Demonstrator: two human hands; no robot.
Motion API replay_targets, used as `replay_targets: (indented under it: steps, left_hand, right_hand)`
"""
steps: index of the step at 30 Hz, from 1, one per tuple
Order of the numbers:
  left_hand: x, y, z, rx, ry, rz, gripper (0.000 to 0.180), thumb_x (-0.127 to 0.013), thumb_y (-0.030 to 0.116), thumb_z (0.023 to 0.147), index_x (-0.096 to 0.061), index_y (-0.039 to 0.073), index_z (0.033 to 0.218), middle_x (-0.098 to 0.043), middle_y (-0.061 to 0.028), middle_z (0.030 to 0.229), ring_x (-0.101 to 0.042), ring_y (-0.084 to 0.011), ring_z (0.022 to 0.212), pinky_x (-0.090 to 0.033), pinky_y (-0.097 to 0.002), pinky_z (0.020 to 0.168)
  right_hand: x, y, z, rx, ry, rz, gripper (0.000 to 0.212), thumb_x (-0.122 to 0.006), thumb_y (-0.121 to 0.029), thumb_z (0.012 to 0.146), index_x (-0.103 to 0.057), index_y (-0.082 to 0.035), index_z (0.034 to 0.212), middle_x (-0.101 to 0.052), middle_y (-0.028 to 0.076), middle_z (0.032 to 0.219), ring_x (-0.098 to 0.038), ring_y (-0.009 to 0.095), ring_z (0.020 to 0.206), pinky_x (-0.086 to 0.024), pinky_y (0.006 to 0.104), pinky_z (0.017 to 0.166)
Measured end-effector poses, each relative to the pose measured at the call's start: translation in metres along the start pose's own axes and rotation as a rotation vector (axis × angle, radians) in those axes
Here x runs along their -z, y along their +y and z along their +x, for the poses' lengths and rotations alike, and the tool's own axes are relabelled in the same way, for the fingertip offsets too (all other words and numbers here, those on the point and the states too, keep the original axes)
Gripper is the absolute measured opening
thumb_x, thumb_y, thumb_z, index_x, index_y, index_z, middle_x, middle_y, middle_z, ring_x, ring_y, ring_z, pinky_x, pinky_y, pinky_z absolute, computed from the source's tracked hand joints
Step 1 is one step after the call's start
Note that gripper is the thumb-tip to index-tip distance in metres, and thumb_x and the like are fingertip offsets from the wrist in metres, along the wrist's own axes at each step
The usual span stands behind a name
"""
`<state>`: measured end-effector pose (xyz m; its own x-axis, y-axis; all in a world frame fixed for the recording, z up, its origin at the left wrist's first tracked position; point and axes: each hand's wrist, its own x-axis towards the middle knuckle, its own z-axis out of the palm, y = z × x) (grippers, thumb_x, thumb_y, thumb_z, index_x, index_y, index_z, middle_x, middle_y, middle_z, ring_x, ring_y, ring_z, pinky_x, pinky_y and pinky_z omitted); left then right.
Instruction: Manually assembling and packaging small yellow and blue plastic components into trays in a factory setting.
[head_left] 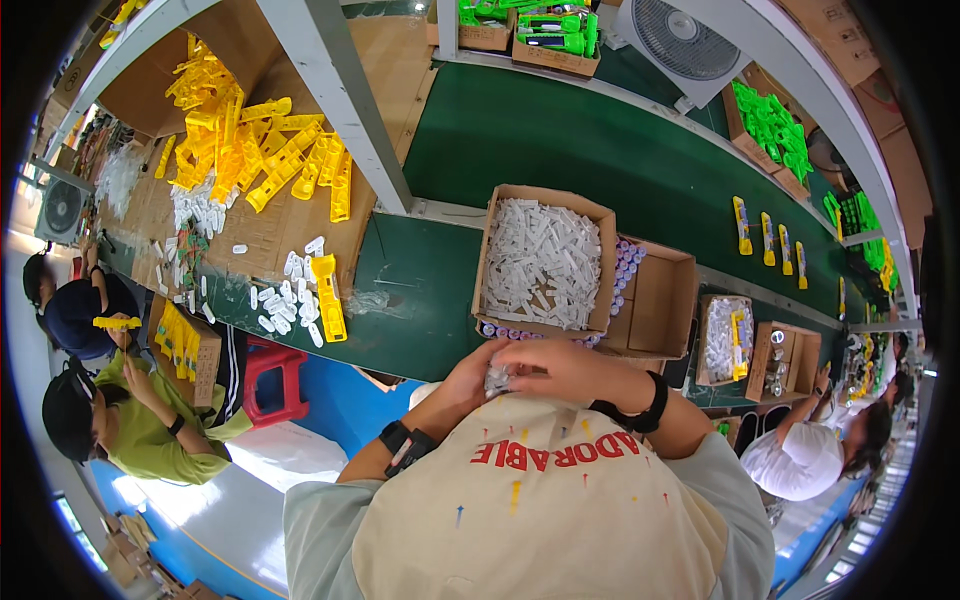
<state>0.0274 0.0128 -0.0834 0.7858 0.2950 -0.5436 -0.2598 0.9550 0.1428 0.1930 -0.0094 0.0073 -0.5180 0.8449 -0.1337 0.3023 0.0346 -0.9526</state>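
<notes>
Close against my apron, both my hands are together at the near edge of the green bench. My left hand is curled around some small clear plastic pieces, whose exact shape is partly hidden by the fingers. My right hand reaches across from the other side, its fingers bent onto the same pieces. Just beyond the hands stands a cardboard box full of small clear-white plastic parts. Small round purple-and-white pieces line the box's right side and near edge.
An open cardboard box adjoins on the right. Yellow plastic housings and white oval parts lie at the left. Yellow pieces sit on the green conveyor. A metal post rises at left. Co-workers sit on both sides.
</notes>
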Motion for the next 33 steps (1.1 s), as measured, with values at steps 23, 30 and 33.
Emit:
replay_targets:
  steps: [23,30,33]
  left_hand:
    - [0.003,0.001,0.005,-0.022,-0.048,0.081,0.024,-0.042,0.029,0.087,-0.053,0.008,0.090,-0.057,-0.0032,0.090,-0.056,-0.0129,0.073,-0.050,-0.0305,0.064]
    - [0.004,0.001,0.005,-0.031,-0.007,0.012,0.022,-0.045,0.028,0.087,-0.053,0.009,0.091,-0.058,-0.0045,0.090,-0.057,-0.0138,0.074,-0.052,-0.0329,0.067]
    - [0.005,0.000,0.006,-0.030,-0.002,-0.003,0.022,-0.045,0.028,0.087,-0.053,0.009,0.092,-0.059,-0.0048,0.089,-0.057,-0.0141,0.074,-0.052,-0.0330,0.066]
  right_hand:
    - [0.023,0.093,0.025,-0.401,0.259,-1.042,0.011,-0.060,-0.011,0.060,-0.061,-0.003,0.067,-0.060,0.013,0.075,-0.058,0.028,0.074,-0.043,0.0372,0.067]
    - [0.027,0.095,0.021,-0.389,0.294,-0.991,0.012,-0.060,-0.010,0.060,-0.060,-0.004,0.069,-0.058,0.013,0.077,-0.056,0.029,0.076,-0.042,0.0380,0.070]
    - [0.027,0.096,0.017,-0.215,0.376,-0.981,0.011,-0.059,-0.011,0.061,-0.058,-0.004,0.069,-0.057,0.011,0.077,-0.055,0.028,0.077,-0.040,0.0383,0.071]
